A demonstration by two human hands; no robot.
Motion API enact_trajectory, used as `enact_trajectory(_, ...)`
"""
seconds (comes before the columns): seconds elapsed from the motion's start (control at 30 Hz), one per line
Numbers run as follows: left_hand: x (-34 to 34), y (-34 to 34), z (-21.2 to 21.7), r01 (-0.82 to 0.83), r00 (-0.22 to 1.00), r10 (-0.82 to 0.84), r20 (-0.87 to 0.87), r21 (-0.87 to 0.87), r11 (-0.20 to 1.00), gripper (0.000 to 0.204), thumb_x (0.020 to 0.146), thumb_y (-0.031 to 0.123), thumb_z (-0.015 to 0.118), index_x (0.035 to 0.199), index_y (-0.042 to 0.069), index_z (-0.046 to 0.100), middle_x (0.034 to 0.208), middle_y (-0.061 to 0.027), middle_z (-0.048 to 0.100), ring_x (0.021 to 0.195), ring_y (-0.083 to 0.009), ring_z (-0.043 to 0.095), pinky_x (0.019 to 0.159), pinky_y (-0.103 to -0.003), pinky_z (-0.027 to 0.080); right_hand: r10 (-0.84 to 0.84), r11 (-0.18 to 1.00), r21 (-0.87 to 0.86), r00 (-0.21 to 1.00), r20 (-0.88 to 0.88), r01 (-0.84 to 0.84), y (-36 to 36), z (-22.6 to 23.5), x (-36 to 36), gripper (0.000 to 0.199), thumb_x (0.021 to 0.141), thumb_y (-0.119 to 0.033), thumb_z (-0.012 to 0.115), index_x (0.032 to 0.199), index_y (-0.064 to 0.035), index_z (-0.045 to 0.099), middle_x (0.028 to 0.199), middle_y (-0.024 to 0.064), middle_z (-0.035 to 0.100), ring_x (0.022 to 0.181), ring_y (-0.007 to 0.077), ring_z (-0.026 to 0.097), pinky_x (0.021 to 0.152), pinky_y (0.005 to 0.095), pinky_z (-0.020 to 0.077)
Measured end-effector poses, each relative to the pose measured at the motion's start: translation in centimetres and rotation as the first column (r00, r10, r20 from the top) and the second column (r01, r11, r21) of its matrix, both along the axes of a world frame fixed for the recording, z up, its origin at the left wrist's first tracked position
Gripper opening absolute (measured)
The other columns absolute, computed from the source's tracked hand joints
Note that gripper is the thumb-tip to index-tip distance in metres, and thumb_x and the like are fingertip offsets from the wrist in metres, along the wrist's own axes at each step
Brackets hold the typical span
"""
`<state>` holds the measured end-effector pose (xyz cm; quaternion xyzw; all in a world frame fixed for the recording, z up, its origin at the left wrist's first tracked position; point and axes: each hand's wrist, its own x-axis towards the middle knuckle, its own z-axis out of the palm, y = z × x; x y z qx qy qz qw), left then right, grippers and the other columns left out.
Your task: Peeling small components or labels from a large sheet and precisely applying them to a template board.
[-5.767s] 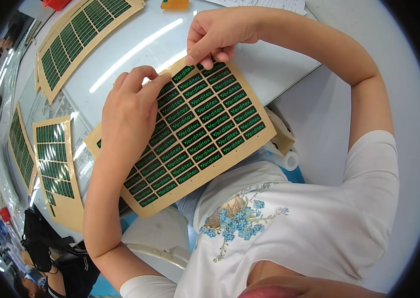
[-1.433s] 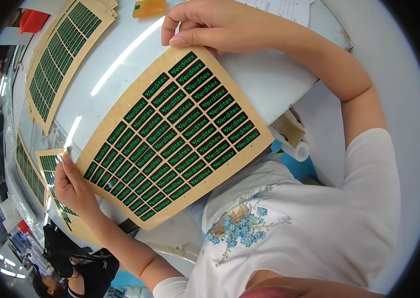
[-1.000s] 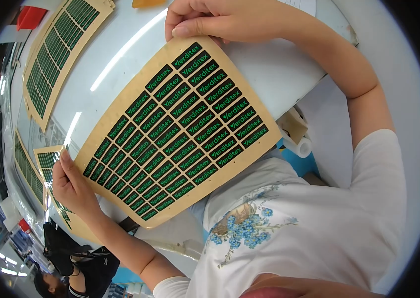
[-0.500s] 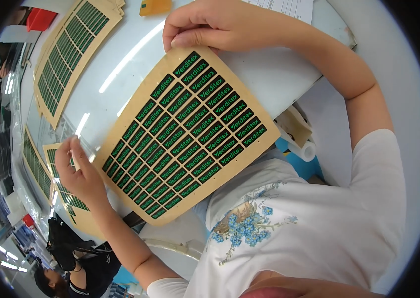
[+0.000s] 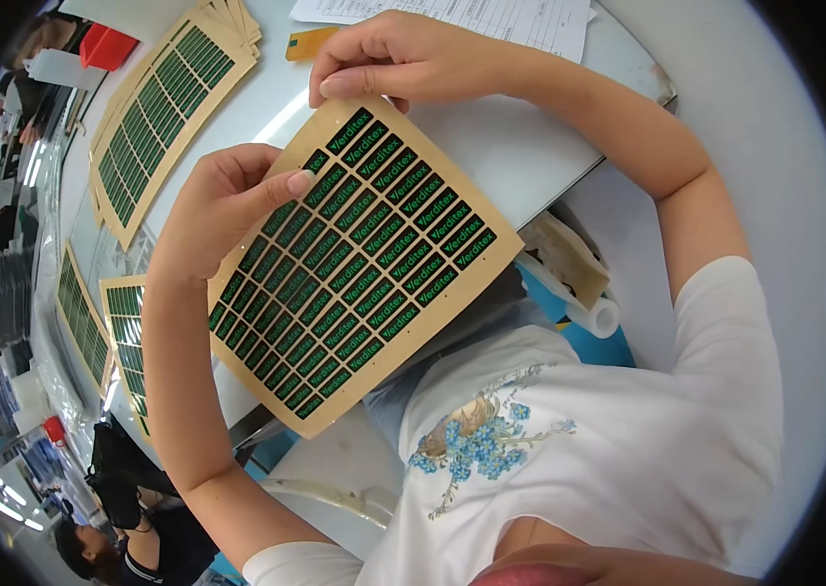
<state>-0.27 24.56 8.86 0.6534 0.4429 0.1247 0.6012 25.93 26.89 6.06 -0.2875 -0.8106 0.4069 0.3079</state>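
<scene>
Looking down from the head camera, a tan backing sheet of black-and-green labels (image 5: 354,264) is seen held up, tilted, just above the near edge of the white worktable (image 5: 491,146). Its far corner is pinched by the right hand (image 5: 403,63), fingers curled tight on the top edge beside the first row of labels. The left hand (image 5: 223,210) is closed on the sheet's left edge, thumb pressed flat across the upper labels, fingers wrapped behind the card. So both hands are shut on the same sheet, one at the top, one at the side, and the lower corner hangs free over the person's lap, in front of a white shirt with a blue flower print (image 5: 491,449).

On the table beyond, a stack of the same label sheets (image 5: 164,107) lies well apart to the upper left, and two more label sheets (image 5: 101,322) are spread flat at the far left. A printed paper form (image 5: 491,18) lies behind the right hand, with a small orange card (image 5: 310,44) just beside it. A white roll (image 5: 594,317) is tucked under the table edge to the right, near the right forearm. Another person in dark clothes (image 5: 130,527) is glimpsed at the lower left.
</scene>
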Motion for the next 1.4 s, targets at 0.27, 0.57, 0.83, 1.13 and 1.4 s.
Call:
enact_trajectory(0.27,0.4,0.8,-0.8,-0.093,0.985,0.101,0.142,-0.066,0.993,0.02,0.085,0.012,0.076,0.097,-0.003,0.071,0.083,-0.0035,0.07,0.073,-0.0076,0.063,0.067,-0.02,0.051,0.053,0.962,-0.267,0.999,-0.008,-0.053,0.4,1.0,-1.0,0.032,0.091,-0.028,0.068,0.111,-0.0034,0.065,0.074,-0.0015,0.062,0.069,0.0035,0.056,0.062,0.0204,0.041)
enact_trajectory(0.57,0.1,0.3,-1.1,0.02,0.978,-0.045,0.203,0.121,0.992,0.014,0.086,0.008,0.074,0.097,-0.001,0.072,0.083,-0.0029,0.07,0.073,-0.0068,0.061,0.069,-0.02,0.049,0.078,0.931,-0.36,0.997,0.027,-0.063,0.1,0.7,-1.4,0.029,0.089,-0.02,0.07,0.111,-0.003,0.063,0.074,-0.002,0.062,0.068,0.0044,0.055,0.063,0.0217,0.0416)
enact_trajectory(0.83,0.6,0.4,-0.9,-0.094,0.992,0.082,0.093,0.127,0.987,0.023,0.085,0.014,0.075,0.098,-0.006,0.07,0.081,-0.0044,0.069,0.07,-0.0072,0.061,0.063,-0.021,0.049,-0.02,0.89,0.453,0.99,0.138,-0.045,-0.5,1.4,-1.2,0.014,0.086,-0.023,0.071,0.09,-0.0109,0.066,0.089,-0.0002,0.056,0.091,0.0176,0.053,0.078,0.0337,0.0424)
enact_trajectory(1.13,-1.0,0.0,-0.4,-0.044,0.994,0.069,-0.087,0.262,0.964,0.023,0.082,0.021,0.075,0.089,-0.001,0.074,0.07,-0.0008,0.065,0.062,-0.0071,0.054,0.057,-0.025,0.045,-0.015,0.795,0.596,0.978,0.207,-0.114,-0.3,1.1,-2.7,0.013,0.085,-0.024,0.07,0.083,-0.0117,0.066,0.082,0.0017,0.054,0.086,0.0216,0.052,0.082,0.0376,0.0387)
enact_trajectory(1.4,-1.1,0.6,-0.7,-0.042,0.996,0.063,-0.056,0.319,0.947,0.024,0.081,0.022,0.079,0.088,0.0,0.074,0.071,-0.0023,0.065,0.064,-0.0085,0.054,0.058,-0.026,0.044,-0.152,0.862,0.506,0.969,0.194,0.033,-2.1,2.2,-3.5,0.013,0.075,-0.01,0.077,0.077,-0.0068,0.064,0.085,0.0058,0.054,0.089,0.0234,0.051,0.082,0.0368,0.0405)
